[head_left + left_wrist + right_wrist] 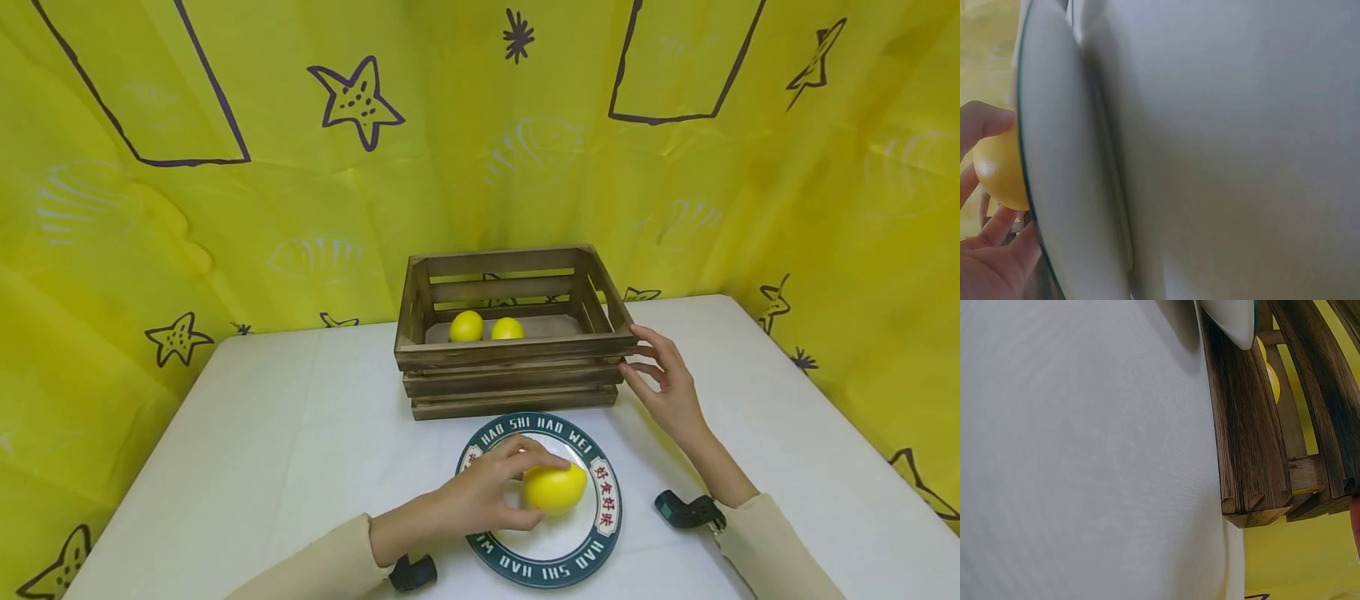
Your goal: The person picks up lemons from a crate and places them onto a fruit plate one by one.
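Over the plate (pixel 491 560), a round one with a dark green lettered rim, my left hand (pixel 491 487) grips a yellow lemon (pixel 558 490) between thumb and fingers. In the left wrist view the same lemon (pixel 1000 172) shows past the plate's pale underside (pixel 1066 156), which hides part of it. My right hand (pixel 671 392) holds the front right corner of a brown slatted wooden crate (pixel 517 382), thumb and fingers at its slats. Inside the crate lie two more lemons, a left one (pixel 467 326) and a right one (pixel 507 328).
The crate stands at the back of a white-covered table (pixel 315 433), close to a yellow patterned curtain (pixel 450 192). The plate is just in front of the crate. Dark wrist devices, one by the left sleeve (pixel 412 573) and one by the right sleeve (pixel 686 510), hang near the table.
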Demonstrator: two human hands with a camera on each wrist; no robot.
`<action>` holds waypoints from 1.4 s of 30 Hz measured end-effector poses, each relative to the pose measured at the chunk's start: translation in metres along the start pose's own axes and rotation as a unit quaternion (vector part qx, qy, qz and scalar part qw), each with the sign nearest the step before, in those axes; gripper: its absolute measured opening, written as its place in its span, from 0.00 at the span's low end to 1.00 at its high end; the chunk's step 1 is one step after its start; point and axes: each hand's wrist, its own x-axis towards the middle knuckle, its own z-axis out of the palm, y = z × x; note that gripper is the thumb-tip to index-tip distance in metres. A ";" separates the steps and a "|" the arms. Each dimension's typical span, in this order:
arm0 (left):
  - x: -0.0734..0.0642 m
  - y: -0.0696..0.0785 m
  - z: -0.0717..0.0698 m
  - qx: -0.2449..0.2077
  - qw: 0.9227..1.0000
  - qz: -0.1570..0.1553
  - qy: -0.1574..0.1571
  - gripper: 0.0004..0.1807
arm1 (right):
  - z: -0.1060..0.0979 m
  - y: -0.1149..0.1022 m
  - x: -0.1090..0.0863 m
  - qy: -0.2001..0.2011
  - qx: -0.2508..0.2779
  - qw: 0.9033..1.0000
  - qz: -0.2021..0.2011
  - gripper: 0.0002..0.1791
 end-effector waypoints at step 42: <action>-0.007 0.009 0.001 0.044 0.986 -0.055 -0.152 0.31 | 0.000 -0.001 0.000 0.000 -0.003 1.000 0.008 0.34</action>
